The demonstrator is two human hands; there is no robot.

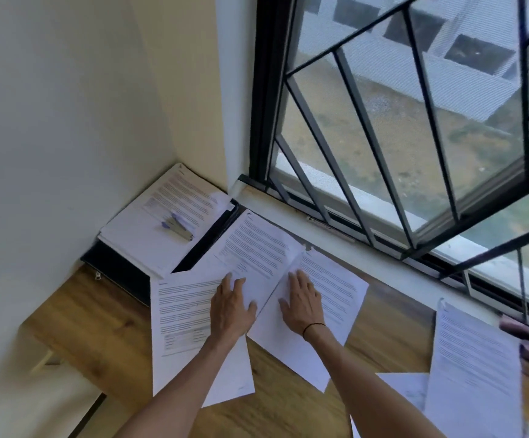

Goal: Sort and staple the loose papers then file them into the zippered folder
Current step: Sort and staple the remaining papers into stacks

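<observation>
Head view shows sorting barely begun: left hand (233,306) and right hand (302,300) press flat, fingers spread, on loose papers (258,251) mid-frame; stapler (179,229) sits idle on a stack over the zippered folder (121,273) at left, nothing filed yet

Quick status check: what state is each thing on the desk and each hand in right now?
Left hand: open, flat on a sheet.
Right hand: open, pressing a sheet.
Stapler: idle on the paper stack.
Folder: under that stack, zip state unclear.
Loose sheets: spread over the desk, unsorted.
</observation>
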